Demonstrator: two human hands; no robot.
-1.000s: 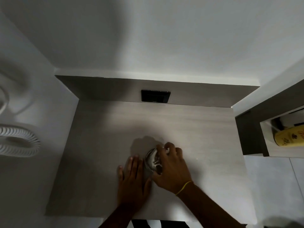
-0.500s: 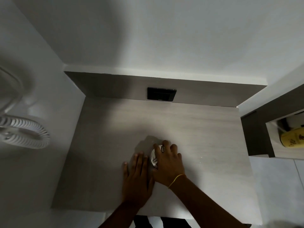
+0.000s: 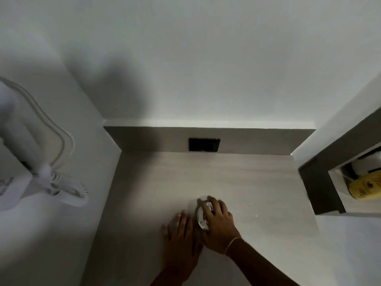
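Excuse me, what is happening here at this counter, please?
A person works at a pale counter. The right hand covers a small round glass object from above, fingers curled over it, while the left hand lies flat on the counter right beside it. The object rests on the surface. A black socket sits on the back panel and a white hair dryer hangs on the left wall.

Mostly hidden under right hand [image 3: 219,228]: round object [image 3: 200,220], identity unclear.
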